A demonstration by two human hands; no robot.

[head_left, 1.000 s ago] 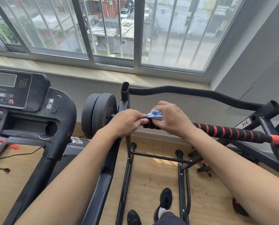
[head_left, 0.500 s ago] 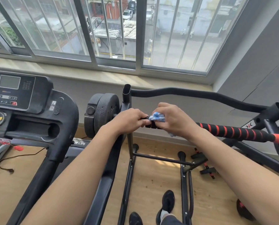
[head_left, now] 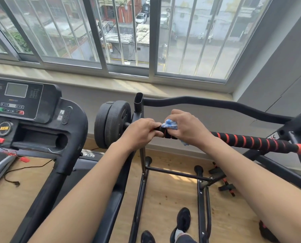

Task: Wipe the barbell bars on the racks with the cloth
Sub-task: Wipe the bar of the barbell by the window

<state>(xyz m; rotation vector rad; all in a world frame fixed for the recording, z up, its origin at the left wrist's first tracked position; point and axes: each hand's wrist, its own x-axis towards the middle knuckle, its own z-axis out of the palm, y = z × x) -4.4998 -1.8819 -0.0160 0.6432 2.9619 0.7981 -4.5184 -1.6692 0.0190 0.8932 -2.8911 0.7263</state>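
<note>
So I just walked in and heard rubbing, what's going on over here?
A person is wiping a barbell bar that sits on a black rack. The right hand holds a blue and white cloth wrapped on the bar near its left end, and the left hand grips the bar just beside it, next to the weight plates. A treadmill stands on the left.

Barbell bar (head_left: 251, 140): black foam grip wound with red spiral stripes, an orange-red section at its right end; lies across the rack, sloping slightly down to the right
Weight plates (head_left: 111, 124): two black discs on the bar's left end, standing on edge just outside the rack's left upright
Cloth (head_left: 170, 124): blue and white, bunched against the bar near its left end
Rack (head_left: 141, 172): black tubular frame on the wooden floor
</note>
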